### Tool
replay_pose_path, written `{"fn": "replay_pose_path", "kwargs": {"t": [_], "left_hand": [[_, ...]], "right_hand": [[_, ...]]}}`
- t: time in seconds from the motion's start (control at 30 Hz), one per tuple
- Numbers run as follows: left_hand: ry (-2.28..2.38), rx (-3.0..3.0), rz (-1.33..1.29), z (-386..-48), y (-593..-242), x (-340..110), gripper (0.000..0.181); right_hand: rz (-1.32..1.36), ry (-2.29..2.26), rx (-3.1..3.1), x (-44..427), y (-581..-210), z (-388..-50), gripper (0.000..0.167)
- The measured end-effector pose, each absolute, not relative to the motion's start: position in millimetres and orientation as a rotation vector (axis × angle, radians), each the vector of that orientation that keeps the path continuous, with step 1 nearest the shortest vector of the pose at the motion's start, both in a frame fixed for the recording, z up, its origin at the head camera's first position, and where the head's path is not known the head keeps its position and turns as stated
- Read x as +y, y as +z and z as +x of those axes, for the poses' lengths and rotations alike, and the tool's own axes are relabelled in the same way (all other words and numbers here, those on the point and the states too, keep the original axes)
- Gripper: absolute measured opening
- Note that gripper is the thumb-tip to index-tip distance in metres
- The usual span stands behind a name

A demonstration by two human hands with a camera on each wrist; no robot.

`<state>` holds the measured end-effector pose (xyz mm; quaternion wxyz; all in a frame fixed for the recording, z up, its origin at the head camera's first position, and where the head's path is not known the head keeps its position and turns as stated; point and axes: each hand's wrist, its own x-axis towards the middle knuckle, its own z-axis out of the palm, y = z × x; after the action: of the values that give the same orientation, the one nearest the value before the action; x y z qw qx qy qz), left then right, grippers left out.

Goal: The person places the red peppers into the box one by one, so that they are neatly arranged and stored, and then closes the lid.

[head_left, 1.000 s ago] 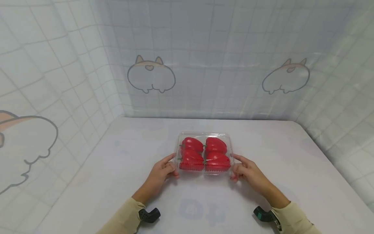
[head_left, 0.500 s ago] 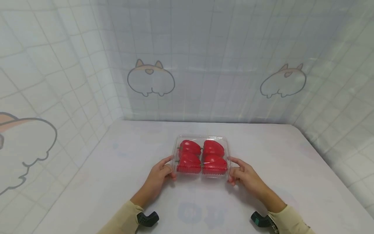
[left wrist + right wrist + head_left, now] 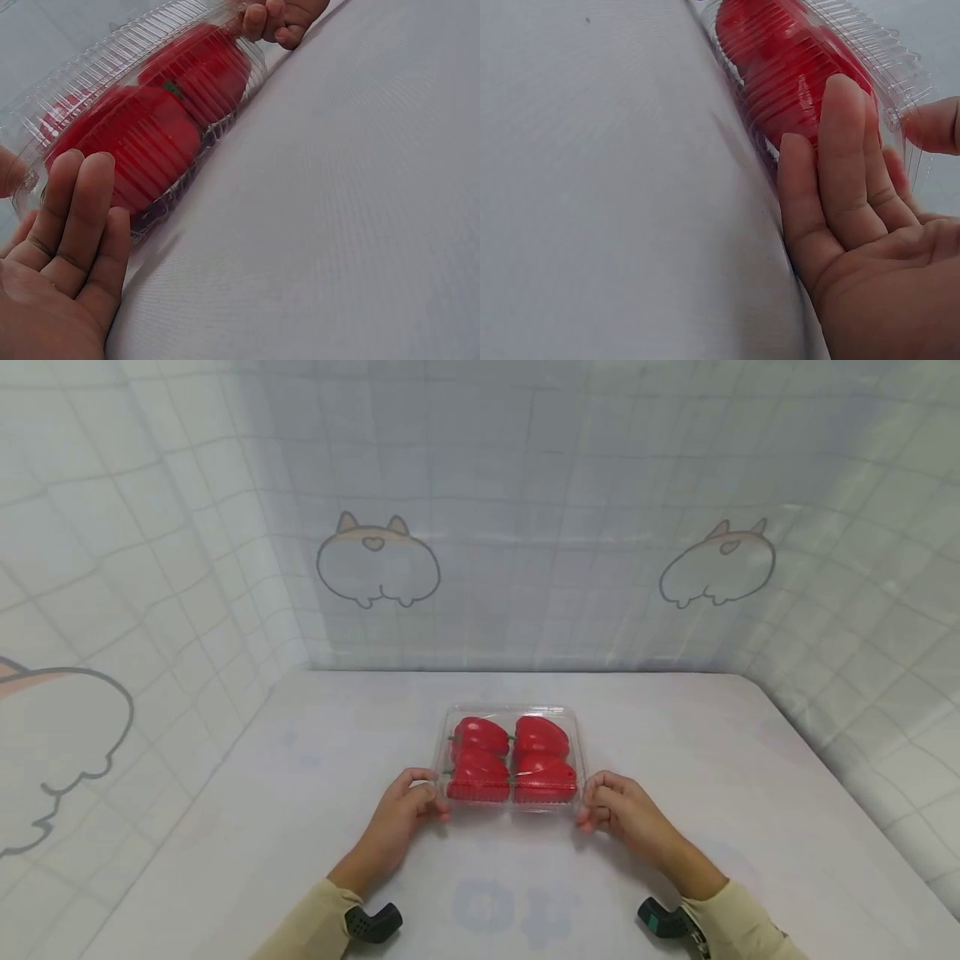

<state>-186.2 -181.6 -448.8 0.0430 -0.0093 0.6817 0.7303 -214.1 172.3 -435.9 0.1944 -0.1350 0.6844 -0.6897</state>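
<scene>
A clear plastic clamshell box [image 3: 510, 808] sits on the white table with several red bell peppers [image 3: 543, 777] inside, and its lid lies over them. My left hand [image 3: 405, 810] is at the box's front left corner. In the left wrist view its thumb is at the rim, and the other fingers [image 3: 94, 195] reach along the ribbed wall. My right hand [image 3: 626, 810] holds the front right corner the same way. Its thumb [image 3: 934, 126] touches the rim in the right wrist view, while its fingers extend beside the wall. The index fingertips are partly hidden.
The white table [image 3: 337, 718] carries faint printed marks. A grid-patterned back wall [image 3: 525, 527] and side walls with cartoon drawings enclose it. A dark device [image 3: 372, 923] is at the left cuff, another [image 3: 663, 918] at the right.
Both hands stay at the front corners. The right index finger, earlier stretched along the box's side, is now drawn in and bent. The whole view shifts slightly; the box stays in place on the table.
</scene>
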Motion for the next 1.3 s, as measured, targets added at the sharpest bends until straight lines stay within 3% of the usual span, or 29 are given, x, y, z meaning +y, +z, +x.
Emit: {"fn": "replay_pose_path", "kwargs": {"t": [0.27, 0.67, 0.9, 1.3], "left_hand": [[2.223, 2.082, -0.002, -188.3, -449.3, -184.7, 0.011], [2.212, 2.067, 0.055, -187.7, -448.3, -187.3, 0.010], [2.210, 2.072, 0.083, -188.4, -447.9, -190.2, 0.009], [2.175, 2.066, 0.159, -190.4, -449.8, -194.7, 0.011]], "right_hand": [[-0.410, -1.875, 1.920, 172.2, -433.2, -215.4, 0.019], [-0.534, -1.847, 1.873, 179.4, -438.0, -219.3, 0.037], [-0.603, -1.901, 1.753, 178.5, -439.3, -220.7, 0.014], [-0.329, -1.915, 1.868, 172.4, -439.5, -220.0, 0.015]]}}
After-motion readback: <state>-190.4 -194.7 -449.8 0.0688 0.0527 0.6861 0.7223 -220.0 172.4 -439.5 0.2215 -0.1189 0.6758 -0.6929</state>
